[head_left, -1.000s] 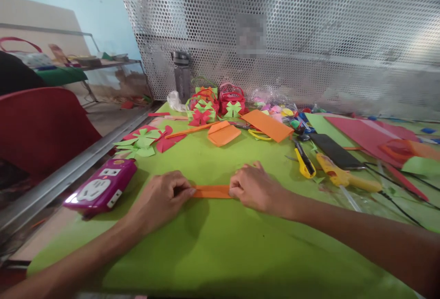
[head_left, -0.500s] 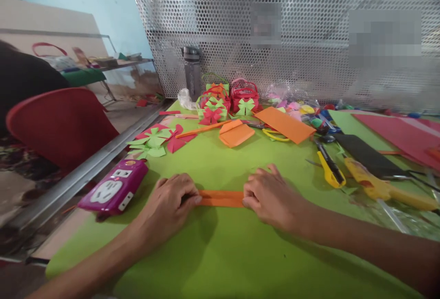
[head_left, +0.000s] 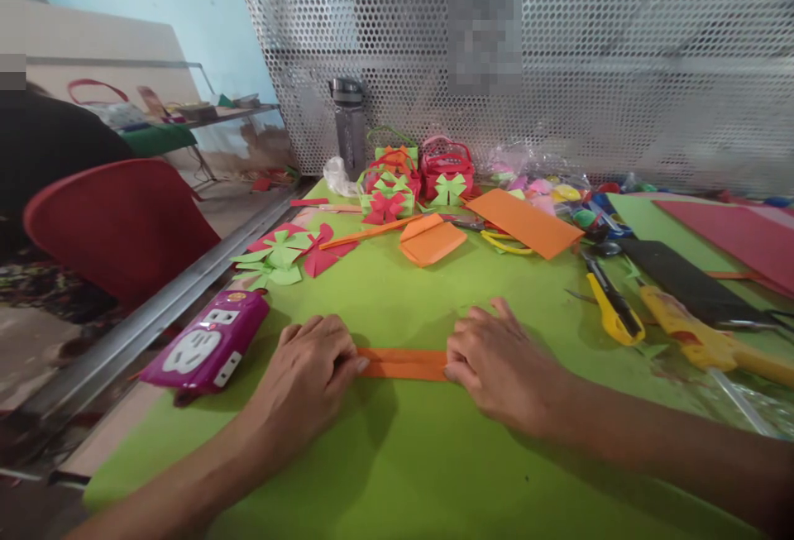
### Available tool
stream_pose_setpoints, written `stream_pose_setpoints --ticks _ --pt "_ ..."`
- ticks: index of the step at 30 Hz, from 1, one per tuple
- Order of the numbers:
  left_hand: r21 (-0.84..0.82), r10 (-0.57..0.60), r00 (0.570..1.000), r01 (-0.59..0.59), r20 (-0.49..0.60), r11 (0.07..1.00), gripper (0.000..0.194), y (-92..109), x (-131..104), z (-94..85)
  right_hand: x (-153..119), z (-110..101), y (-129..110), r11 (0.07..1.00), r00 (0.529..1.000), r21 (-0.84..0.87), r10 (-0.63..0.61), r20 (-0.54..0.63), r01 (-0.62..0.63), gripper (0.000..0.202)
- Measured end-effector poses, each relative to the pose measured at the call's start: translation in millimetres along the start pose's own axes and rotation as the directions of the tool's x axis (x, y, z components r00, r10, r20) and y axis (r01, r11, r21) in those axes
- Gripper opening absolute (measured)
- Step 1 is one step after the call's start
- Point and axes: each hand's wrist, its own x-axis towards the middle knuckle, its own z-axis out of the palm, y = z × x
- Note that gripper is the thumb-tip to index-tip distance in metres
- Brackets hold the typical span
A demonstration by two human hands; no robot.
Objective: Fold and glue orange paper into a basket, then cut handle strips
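A narrow orange paper strip (head_left: 403, 365) lies crosswise on the green tabletop (head_left: 397, 457), with a lengthwise crease or fold along it. At its left end my left hand (head_left: 319, 362) pinches the paper between thumb and curled fingers. My right hand (head_left: 493, 362) grips the right end the same way, its index finger lifted a little. Both ends of the strip are hidden under my fingers. Beyond my hands lie a folded orange paper piece (head_left: 431, 241) and a flat orange sheet (head_left: 526, 222).
A purple power strip (head_left: 208, 341) sits left, near green paper cutouts (head_left: 279, 257). Small paper baskets (head_left: 447, 172) and a water bottle (head_left: 349, 126) stand behind. On the right are a yellow utility knife (head_left: 614, 308), a glue gun (head_left: 695, 333) and a black phone-like slab (head_left: 688, 279).
Both hands keep hold of the strip's ends in nearly the same pose. The view has shifted slightly, so things on the right appear farther right.
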Motion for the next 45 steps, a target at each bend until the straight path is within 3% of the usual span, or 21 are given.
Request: stream_pose_setpoints --ticks 11,15,18,21,25,28,31,38,45 --pt "0.039 -0.037 0.998 0.035 0.044 0.999 0.020 4.2 1.5 -1.6 0.3 -4.3 -1.9 0.999 0.999 0.034 0.014 0.032 -0.015 0.023" --pt "0.041 0.005 0.999 -0.007 0.038 0.999 0.007 0.6 0.7 -1.0 0.5 1.1 4.3 0.996 1.000 0.094 0.004 -0.030 -0.001 0.017" --pt "0.093 0.098 0.995 -0.101 0.035 0.991 0.032 -1.9 1.3 -2.1 0.5 4.4 8.8 0.985 0.997 0.171 0.009 -0.074 0.004 0.010" --pt "0.237 0.216 0.970 -0.238 0.114 0.942 0.053 0.1 4.3 -6.1 1.5 5.2 11.4 0.979 0.997 0.205 0.010 -0.080 0.007 0.010" --pt "0.357 0.418 0.879 -0.475 0.229 0.804 0.080 4.4 10.8 -10.7 3.0 5.8 12.8 0.980 0.995 0.201 0.020 -0.101 0.000 0.011" --pt "0.347 0.520 0.800 -0.599 0.299 0.722 0.081 2.2 15.0 -9.9 1.9 6.8 12.9 0.980 0.992 0.198 0.000 -0.125 0.025 0.012" --pt "0.350 0.557 0.760 -0.649 0.334 0.676 0.082 -2.9 16.5 -6.8 -0.2 7.3 12.8 0.976 0.991 0.214 -0.009 -0.132 0.037 0.013" --pt "0.321 0.595 0.723 -0.690 0.352 0.649 0.091 -4.2 15.9 -5.5 -0.5 8.2 13.5 0.976 0.991 0.212 -0.015 -0.135 0.044 0.013" --pt "0.319 0.564 0.762 -0.646 0.317 0.693 0.070 -2.9 16.1 -5.0 -1.3 7.2 11.1 0.977 0.991 0.213 0.021 -0.132 0.008 0.013"
